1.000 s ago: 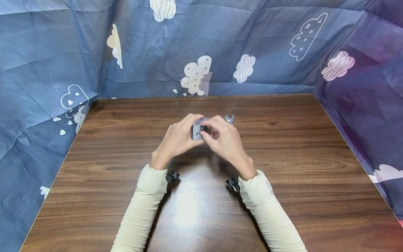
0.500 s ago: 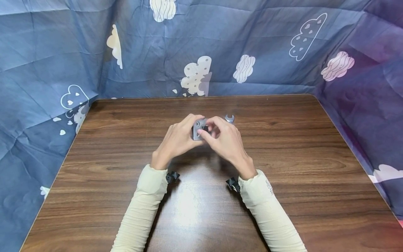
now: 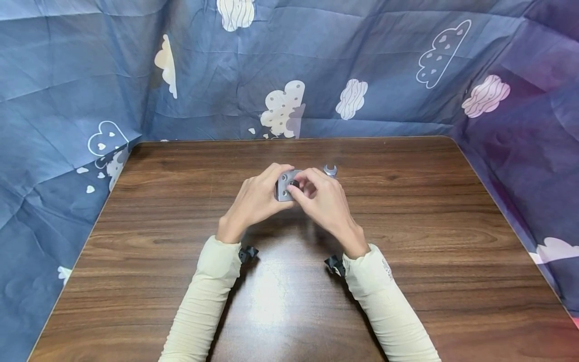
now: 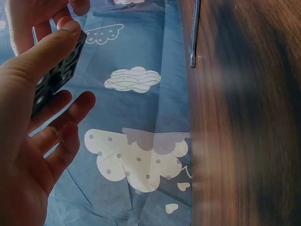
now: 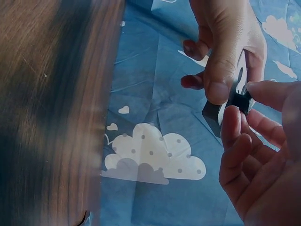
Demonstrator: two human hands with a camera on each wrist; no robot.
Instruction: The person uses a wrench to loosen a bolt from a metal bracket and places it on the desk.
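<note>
Above the middle of the table, my left hand (image 3: 255, 198) grips a grey rectangular plate (image 3: 282, 190) by its edges, thumb on the near side. Round holes show on the plate's face in the head view; its dark underside, with openings, shows in the left wrist view. My right hand (image 3: 326, 203) pinches a small black knob-like piece (image 5: 241, 100) between thumb and fingers, right at the plate's face. Fingertips partly cover this black piece, so its exact kind is hidden.
An open-ended wrench (image 3: 330, 170) lies on the wooden table (image 3: 407, 226) just beyond my right hand, its handle mostly hidden. A blue cloud-print cloth (image 3: 203, 75) hangs behind the table and along its sides. Black wrist cameras (image 3: 335, 265) sit at both cuffs.
My right thumb and fingers shift over the plate's face, reaching left across a hole and then back onto the black piece. My left hand and the plate stay nearly still.
</note>
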